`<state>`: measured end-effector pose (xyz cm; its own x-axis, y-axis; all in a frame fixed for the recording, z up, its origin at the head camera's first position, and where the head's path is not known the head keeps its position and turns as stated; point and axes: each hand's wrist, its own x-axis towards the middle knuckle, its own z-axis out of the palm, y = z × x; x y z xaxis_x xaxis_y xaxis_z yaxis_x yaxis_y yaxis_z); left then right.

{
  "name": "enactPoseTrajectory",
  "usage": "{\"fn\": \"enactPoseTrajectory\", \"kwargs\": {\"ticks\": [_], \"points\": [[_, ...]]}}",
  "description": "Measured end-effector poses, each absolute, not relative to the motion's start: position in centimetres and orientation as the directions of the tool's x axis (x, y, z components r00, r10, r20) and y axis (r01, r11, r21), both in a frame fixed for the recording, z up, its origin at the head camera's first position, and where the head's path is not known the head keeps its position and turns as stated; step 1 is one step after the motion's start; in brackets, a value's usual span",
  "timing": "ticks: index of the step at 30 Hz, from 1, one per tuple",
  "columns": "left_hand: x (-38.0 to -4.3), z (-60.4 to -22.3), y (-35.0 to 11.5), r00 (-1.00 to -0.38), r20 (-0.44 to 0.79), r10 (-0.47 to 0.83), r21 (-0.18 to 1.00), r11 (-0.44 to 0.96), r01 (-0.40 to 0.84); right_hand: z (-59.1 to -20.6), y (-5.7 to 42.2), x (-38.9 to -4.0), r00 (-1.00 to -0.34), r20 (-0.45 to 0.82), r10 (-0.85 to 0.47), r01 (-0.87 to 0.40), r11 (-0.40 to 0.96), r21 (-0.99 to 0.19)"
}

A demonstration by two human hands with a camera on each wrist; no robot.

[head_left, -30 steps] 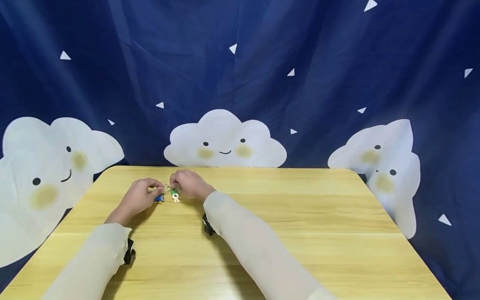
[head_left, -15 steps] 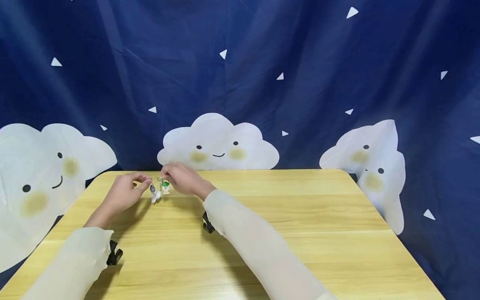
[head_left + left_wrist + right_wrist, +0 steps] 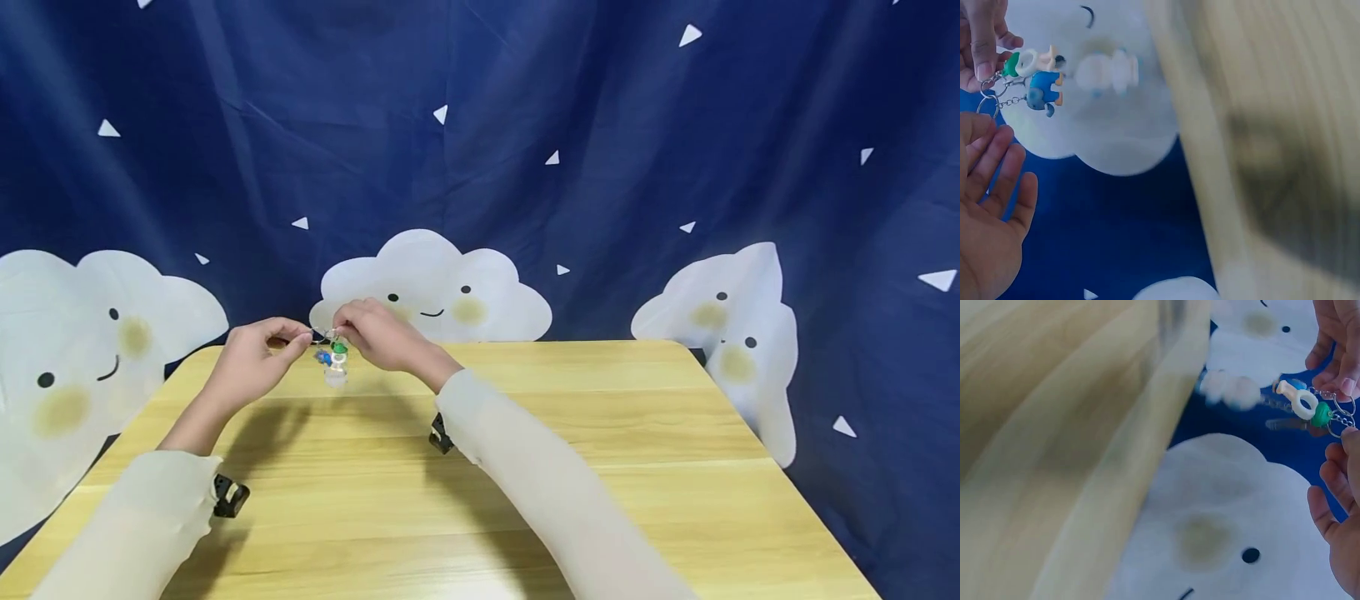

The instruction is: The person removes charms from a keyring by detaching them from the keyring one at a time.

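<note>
My left hand [image 3: 251, 362] pinches a metal key ring [image 3: 988, 107] at the far left part of the table. Opposite it, my right hand [image 3: 386, 335] pinches linked metal rings by thumb and finger. From the rings, on short chains, dangle a blue elephant-like figure [image 3: 1041, 89], a green-and-white figure with a round white ring [image 3: 1304, 404] and a blurred whitish figure [image 3: 1107, 72]. These keychains hang between both hands, above the table. A blurred grey elongated piece [image 3: 1288, 424] also shows in the right wrist view. Fingers partly hide how the rings link.
The light wooden table [image 3: 562, 467] spreads below both arms. Behind its far edge hangs a dark blue curtain [image 3: 525, 100] with white clouds and triangles. Black wrist cameras [image 3: 229, 497] sit at both sleeves.
Both hands have risen from near the tabletop, lifting the keychains, which now hang freely. The view has shifted slightly.
</note>
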<state>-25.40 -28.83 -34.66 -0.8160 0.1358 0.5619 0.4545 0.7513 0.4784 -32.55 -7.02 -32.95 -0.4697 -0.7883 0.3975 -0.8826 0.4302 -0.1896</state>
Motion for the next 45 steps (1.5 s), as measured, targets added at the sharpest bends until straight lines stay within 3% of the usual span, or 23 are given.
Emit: {"fn": "enactPoseTrajectory", "kwargs": {"ticks": [18,28,45], "points": [[-26.0,-33.0,-22.5,-0.765,0.614,0.194,0.485,0.672,0.559,-30.1,0.5,-30.6,-0.477,0.466,-0.745,-0.872,0.466,-0.147],[-25.9,-33.7,-18.7,-0.769,0.600,0.221,0.531,0.609,0.589,-30.9,5.1,-29.2,-0.416,0.554,-0.721,-0.896,0.430,-0.114],[-26.2,-34.9,-12.7,-0.740,0.606,0.293,0.569,0.491,0.660,-33.5,11.3,-27.3,-0.414,0.646,-0.641,-0.889,0.436,-0.137]]}}
